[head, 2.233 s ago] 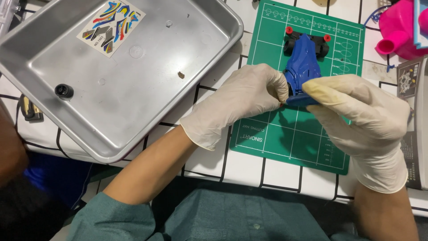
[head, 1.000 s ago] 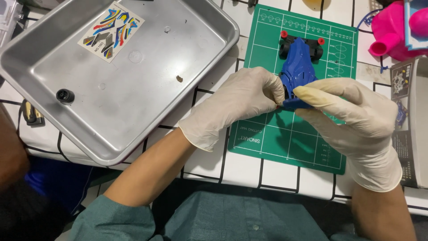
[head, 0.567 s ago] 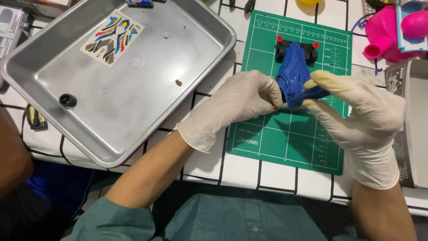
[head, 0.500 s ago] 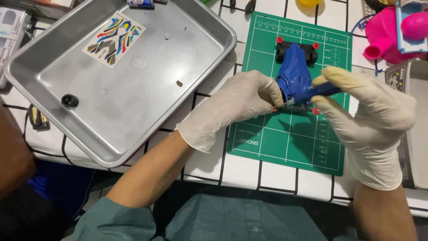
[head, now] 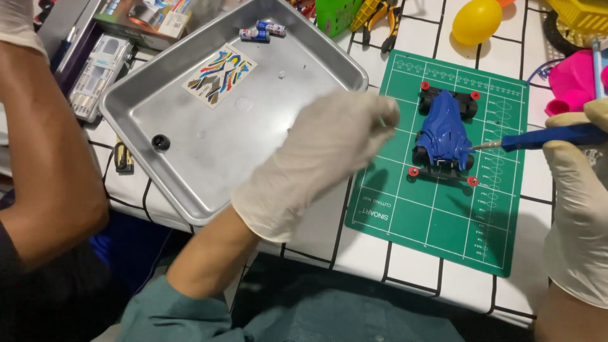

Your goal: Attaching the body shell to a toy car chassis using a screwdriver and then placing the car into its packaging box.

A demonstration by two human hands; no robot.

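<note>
A blue toy race car (head: 443,132) with red rollers rests on the green cutting mat (head: 437,221). My gloved right hand (head: 577,202) grips a blue-handled screwdriver (head: 550,137). Its metal tip sits just off the car's right side. My gloved left hand (head: 320,161) hovers, blurred by motion, over the near right edge of the metal tray (head: 190,180), left of the car and apart from it. Its fingers are drawn together. Whether they pinch anything small is too blurred to see.
The tray holds a coloured sticker sheet (head: 215,73), a small black ring (head: 160,142) and two batteries (head: 262,30). Another person's bare arm (head: 47,158) lies along the left. A yellow egg shape (head: 476,20), pliers (head: 379,14) and a pink object (head: 573,81) sit beyond the mat.
Both hands have let go of the car, which now lies alone on the mat. My left hand swung left toward the tray. My right hand drew back to the right with the screwdriver.
</note>
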